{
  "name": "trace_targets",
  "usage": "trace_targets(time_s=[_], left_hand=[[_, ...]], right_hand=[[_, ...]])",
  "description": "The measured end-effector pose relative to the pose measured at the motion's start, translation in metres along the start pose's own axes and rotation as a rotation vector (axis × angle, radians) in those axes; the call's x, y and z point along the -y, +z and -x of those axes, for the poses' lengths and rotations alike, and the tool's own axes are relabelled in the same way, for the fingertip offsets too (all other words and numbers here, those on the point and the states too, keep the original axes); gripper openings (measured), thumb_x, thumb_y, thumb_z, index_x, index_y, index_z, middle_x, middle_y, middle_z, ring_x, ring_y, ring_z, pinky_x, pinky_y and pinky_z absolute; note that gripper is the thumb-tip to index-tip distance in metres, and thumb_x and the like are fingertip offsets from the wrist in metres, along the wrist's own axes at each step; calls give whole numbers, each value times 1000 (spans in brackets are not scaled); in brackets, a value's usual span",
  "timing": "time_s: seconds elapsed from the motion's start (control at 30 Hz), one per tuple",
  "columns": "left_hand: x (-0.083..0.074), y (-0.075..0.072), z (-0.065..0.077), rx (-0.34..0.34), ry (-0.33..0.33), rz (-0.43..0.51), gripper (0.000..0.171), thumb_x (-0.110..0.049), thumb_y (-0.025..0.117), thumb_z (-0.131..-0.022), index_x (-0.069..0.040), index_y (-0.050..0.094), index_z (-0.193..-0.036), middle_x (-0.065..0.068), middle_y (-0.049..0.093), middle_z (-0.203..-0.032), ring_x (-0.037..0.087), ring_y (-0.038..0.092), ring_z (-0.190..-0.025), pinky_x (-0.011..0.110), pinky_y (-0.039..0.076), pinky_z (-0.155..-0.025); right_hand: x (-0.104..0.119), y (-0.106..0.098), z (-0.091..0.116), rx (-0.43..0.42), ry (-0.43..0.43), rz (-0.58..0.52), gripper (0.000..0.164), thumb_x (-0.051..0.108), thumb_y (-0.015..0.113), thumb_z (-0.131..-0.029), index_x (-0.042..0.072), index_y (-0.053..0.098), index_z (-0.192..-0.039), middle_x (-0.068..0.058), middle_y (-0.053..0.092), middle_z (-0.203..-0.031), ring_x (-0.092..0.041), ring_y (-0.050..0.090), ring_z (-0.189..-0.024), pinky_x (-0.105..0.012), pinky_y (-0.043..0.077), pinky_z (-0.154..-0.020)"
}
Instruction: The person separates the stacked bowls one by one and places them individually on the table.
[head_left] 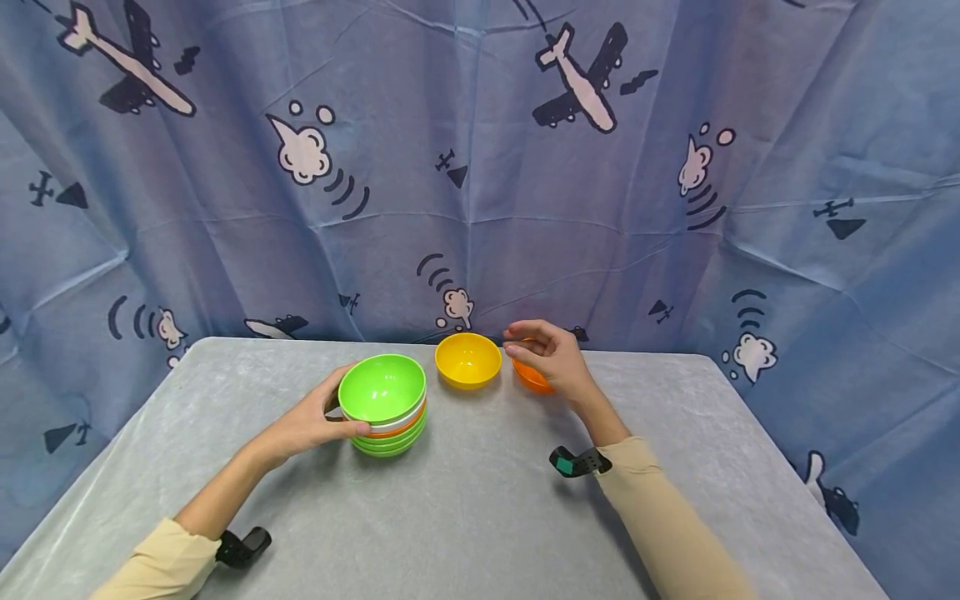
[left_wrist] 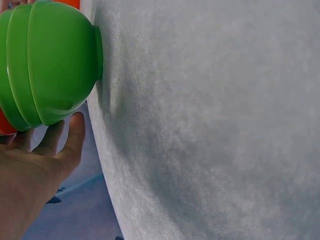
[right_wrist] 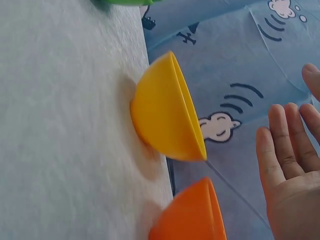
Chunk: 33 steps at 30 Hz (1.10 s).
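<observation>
My left hand (head_left: 309, 427) holds the side of a stack of nested bowls (head_left: 384, 400), its thumb along the near side and its fingers round the far side. Light green is the top bowl; white, orange and green rims show beneath it. In the left wrist view, the green bottom bowl (left_wrist: 62, 62) stands at the table surface. My right hand (head_left: 553, 358) hovers over an orange bowl (head_left: 531, 382), partly hiding it. Its fingers (right_wrist: 285, 145) are extended with nothing between them in the right wrist view. A yellow bowl (head_left: 467, 367) stands upright between the stack and the orange bowl.
A pale grey cloth covers the table (head_left: 450, 525). Close behind its back edge hangs a blue curtain (head_left: 390, 167) printed with planes. Dark bands with small devices (head_left: 579, 462) sit on both wrists.
</observation>
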<state>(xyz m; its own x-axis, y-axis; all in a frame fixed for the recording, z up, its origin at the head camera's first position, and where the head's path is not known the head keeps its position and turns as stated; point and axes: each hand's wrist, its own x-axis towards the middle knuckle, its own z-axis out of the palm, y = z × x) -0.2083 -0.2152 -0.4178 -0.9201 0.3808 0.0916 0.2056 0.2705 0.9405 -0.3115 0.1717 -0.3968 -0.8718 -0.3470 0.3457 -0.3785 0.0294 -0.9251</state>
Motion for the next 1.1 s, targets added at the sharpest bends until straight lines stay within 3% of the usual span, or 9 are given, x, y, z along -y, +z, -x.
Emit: trace_targets(time_s=[0.5,0.8,1.1], left_hand=[[2,0,1,4,12,6,88,-21,79,-90,-12,27,-160,17,40,-152,42,38,-138,60,36,-106],[2,-1,0,2,-5,1,89,-23,80,-89,-11,26,-159,17,38,-153,43,34,-141,62,33,-108],[3,-1,0,3,0,-2,88,-23,80,-89,-13,28,-159,16,40,-151,41,36,-140,60,36,-106]], right_hand=[[1,39,-8,110,-36,-107,35,-9,70,-92,-14,59,-125,-37,59,-122,-28,69,-100,-35,54,-90],[1,61,-11,132,-46,-84,36,-7,73,-90,-12,62,-124,-21,68,-116,-35,68,-100,-37,55,-89],[3,76,-13,186,-66,-123,34,-9,72,-90,-13,62,-123,-23,67,-118,-36,68,-101,-38,55,-90]])
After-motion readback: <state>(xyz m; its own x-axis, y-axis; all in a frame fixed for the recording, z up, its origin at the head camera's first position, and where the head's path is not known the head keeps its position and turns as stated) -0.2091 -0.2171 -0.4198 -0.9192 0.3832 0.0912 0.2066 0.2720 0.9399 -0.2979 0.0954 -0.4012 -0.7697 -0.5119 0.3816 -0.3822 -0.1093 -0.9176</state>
